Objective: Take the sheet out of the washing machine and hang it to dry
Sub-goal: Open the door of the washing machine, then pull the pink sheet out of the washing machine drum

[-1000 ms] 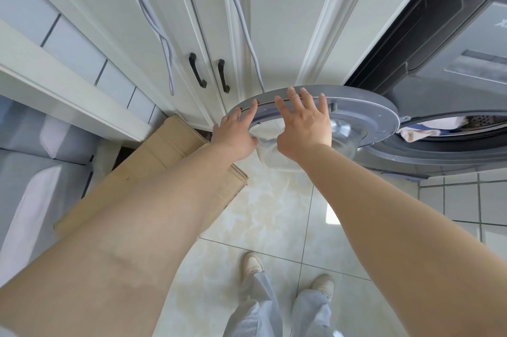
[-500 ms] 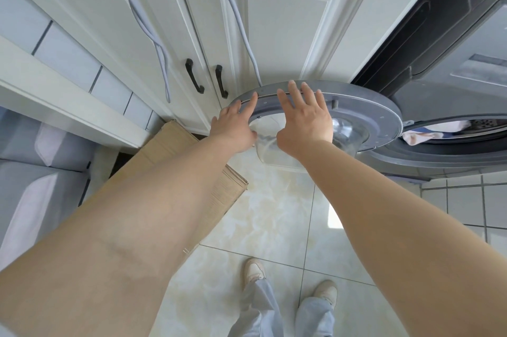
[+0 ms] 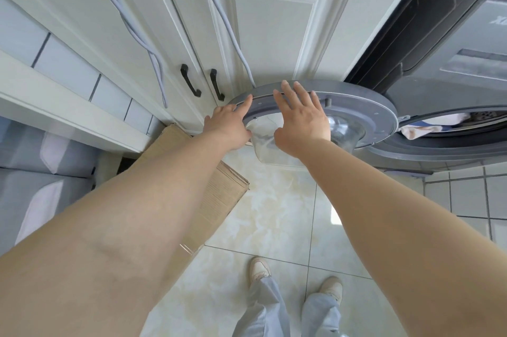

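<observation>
From the head camera, two hands reach forward onto one washing machine door (image 3: 365,114), swung fully open toward the cabinets. The left hand (image 3: 229,126) rests on the grey door rim at about ten o'clock of the ring, index finger stretched straight along it and the other fingers loosely bent, gripping nothing. The right hand (image 3: 301,119) lies flat over the rim and the glass bowl, fingers straight and spread, holding nothing. At three o'clock from the door sits the one washing machine (image 3: 450,67), its drum mouth open; the sheet (image 3: 417,132) (pale cloth with a strip of blue, how much of it is sheet I cannot tell) shows inside the opening, touched by neither hand. Two black handles (image 3: 203,84) stand side by side on two white cabinet doors (image 3: 274,29) at twelve o'clock, and three grey cords (image 3: 142,34) hang down in front of them, one ending just behind the door rim. One flattened cardboard box (image 3: 219,194) leans at eight o'clock of the door, under the left forearm. The floor (image 3: 274,215) is glossy cream tile with dark grout lines, and two shoes (image 3: 259,269) stand on it at six o'clock. The door rim sits close to the cabinet front; open floor lies between the shoes and the machine.
</observation>
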